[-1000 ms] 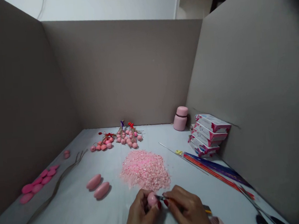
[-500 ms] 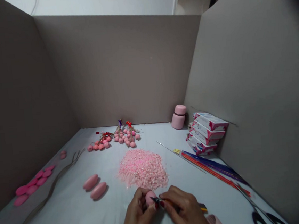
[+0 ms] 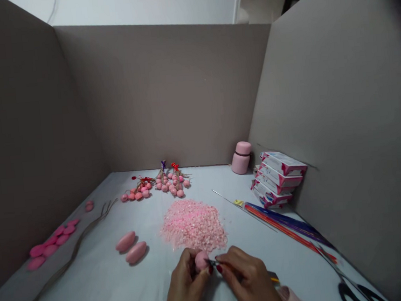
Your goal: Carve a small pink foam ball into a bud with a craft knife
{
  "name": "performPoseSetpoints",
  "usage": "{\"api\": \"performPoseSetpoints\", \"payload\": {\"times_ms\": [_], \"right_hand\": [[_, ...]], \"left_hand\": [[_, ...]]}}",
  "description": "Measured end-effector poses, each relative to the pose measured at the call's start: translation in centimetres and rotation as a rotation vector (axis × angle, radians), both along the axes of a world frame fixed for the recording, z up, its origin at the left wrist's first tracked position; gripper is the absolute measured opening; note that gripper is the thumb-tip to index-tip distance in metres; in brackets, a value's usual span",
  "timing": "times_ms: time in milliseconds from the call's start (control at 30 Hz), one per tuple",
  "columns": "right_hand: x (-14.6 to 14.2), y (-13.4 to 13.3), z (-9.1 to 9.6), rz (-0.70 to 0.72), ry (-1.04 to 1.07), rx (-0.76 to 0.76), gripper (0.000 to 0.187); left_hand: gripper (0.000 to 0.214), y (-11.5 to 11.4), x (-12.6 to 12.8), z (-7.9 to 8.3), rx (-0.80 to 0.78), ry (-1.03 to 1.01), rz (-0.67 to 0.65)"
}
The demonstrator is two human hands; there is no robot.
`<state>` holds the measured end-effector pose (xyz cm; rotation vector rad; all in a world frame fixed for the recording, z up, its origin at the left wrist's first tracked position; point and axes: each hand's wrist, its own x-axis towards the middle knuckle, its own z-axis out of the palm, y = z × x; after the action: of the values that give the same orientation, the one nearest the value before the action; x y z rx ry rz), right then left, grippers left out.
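Note:
Near the front middle of the table, my left hand (image 3: 187, 283) is closed around a small pink ball (image 3: 201, 261). My right hand (image 3: 248, 277) grips a small craft knife (image 3: 213, 262) with a dark pointed blade, its tip touching the ball's right side. Fingers cover most of the handle; a bit of orange shows between them. Just beyond both hands lies a loose heap of pink shavings (image 3: 195, 226). A black-and-yellow end (image 3: 274, 276) sticks out past my right hand; whether it belongs to the knife I cannot tell.
Left are two pink oval pieces (image 3: 137, 253), long brown stems (image 3: 69, 260) and flat pink ovals (image 3: 49, 250). Bunches of pink balls (image 3: 171, 183) lie at the back. Right are a pink flask (image 3: 241, 158), stacked boxes (image 3: 278, 179), coloured strips (image 3: 284, 227) and scissors (image 3: 348, 282). Grey panels (image 3: 170, 92) enclose the table.
The blade tip has shifted from the front of the ball to its right side. The whole view has moved slightly; both hands keep their hold.

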<state>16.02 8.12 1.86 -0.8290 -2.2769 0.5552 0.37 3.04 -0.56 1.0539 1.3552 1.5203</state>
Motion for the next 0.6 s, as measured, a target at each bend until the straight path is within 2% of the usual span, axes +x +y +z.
{"api": "performPoseSetpoints", "payload": {"times_ms": [167, 433, 600], "right_hand": [[-0.16, -0.33, -0.12, 0.028, -0.087, 0.036, 0.02], [-0.06, -0.39, -0.28, 0.007, -0.105, 0.043, 0.021], [-0.19, -0.38, -0.23, -0.002, -0.081, 0.025, 0.02]], "left_hand": [[0.005, -0.05, 0.0, -0.29, 0.003, 0.052, -0.032], [0.011, -0.21, -0.19, 0.64, -0.01, 0.021, -0.089], [0.013, -0.15, -0.23, 0.37, 0.017, 0.026, -0.088]]}}
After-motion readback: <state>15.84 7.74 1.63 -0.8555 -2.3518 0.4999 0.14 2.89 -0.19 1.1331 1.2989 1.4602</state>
